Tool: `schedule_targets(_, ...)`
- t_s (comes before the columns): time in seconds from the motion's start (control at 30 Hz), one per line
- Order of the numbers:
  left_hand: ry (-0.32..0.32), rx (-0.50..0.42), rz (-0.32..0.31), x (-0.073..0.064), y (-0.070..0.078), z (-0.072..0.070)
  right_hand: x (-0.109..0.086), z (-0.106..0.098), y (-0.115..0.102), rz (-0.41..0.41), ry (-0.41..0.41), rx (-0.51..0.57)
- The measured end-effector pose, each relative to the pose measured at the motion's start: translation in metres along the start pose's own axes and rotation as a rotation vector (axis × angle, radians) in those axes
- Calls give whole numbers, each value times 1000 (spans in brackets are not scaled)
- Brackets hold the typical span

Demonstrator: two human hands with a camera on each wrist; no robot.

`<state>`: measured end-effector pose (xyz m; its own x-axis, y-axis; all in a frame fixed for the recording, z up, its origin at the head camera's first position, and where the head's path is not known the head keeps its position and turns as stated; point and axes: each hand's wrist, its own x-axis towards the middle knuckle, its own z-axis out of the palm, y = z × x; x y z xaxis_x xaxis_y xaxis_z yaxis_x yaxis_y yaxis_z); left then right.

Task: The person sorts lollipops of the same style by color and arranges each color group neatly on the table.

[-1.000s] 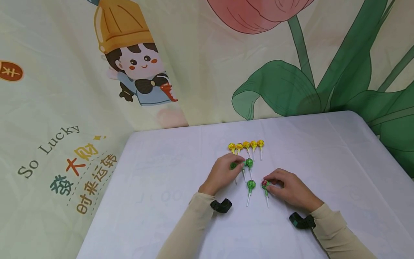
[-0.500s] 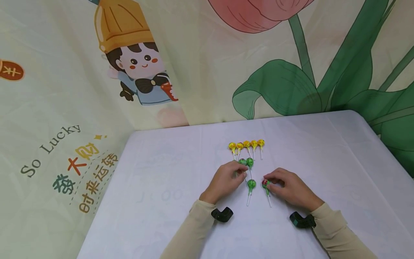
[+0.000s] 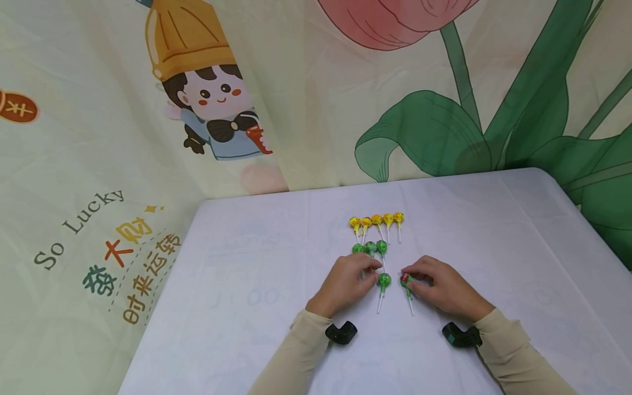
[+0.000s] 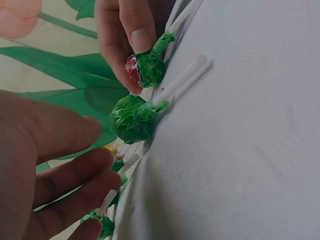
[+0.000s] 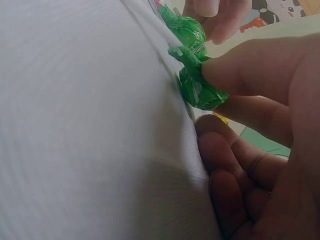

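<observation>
My left hand (image 3: 345,282) is beside a green lollipop (image 3: 384,280) lying on the white-covered table. In the left wrist view, its thumb and fingers are spread and stand just apart from that green candy (image 4: 133,119). Between thumb and fingertips, my right hand (image 3: 444,288) pinches the wrapped head of another green lollipop with a red patch (image 3: 406,278), its white stick pointing toward me. Behind my left hand, three green lollipops (image 3: 370,248) lie side by side, their sticks partly hidden by the hand.
Several yellow lollipops (image 3: 377,219) form a row farther back, behind the green ones. The white tablecloth (image 3: 247,247) spreads around them. A printed cloth backdrop (image 3: 306,109) hangs at the table's far edge.
My left hand has come away from the three green lollipops, moving nearer to me, beside the single green one. The right hand stays on its lollipop, whose stick has swung slightly right.
</observation>
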<state>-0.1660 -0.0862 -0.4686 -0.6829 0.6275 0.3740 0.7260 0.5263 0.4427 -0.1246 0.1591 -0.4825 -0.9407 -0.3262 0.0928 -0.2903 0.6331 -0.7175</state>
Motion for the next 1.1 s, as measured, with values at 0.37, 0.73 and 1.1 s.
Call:
schedule_targets(0.37, -4, 139, -31, -1, 6, 7, 1, 1, 2, 1, 23, -22)
schedule_targets(0.73, -18, 208, -49, -4, 11, 9, 1, 1, 3, -8, 37, -9)
schedule_targets(1.1, 3, 205, -31, -6, 11, 13, 2, 1, 5, 29, 41, 11)
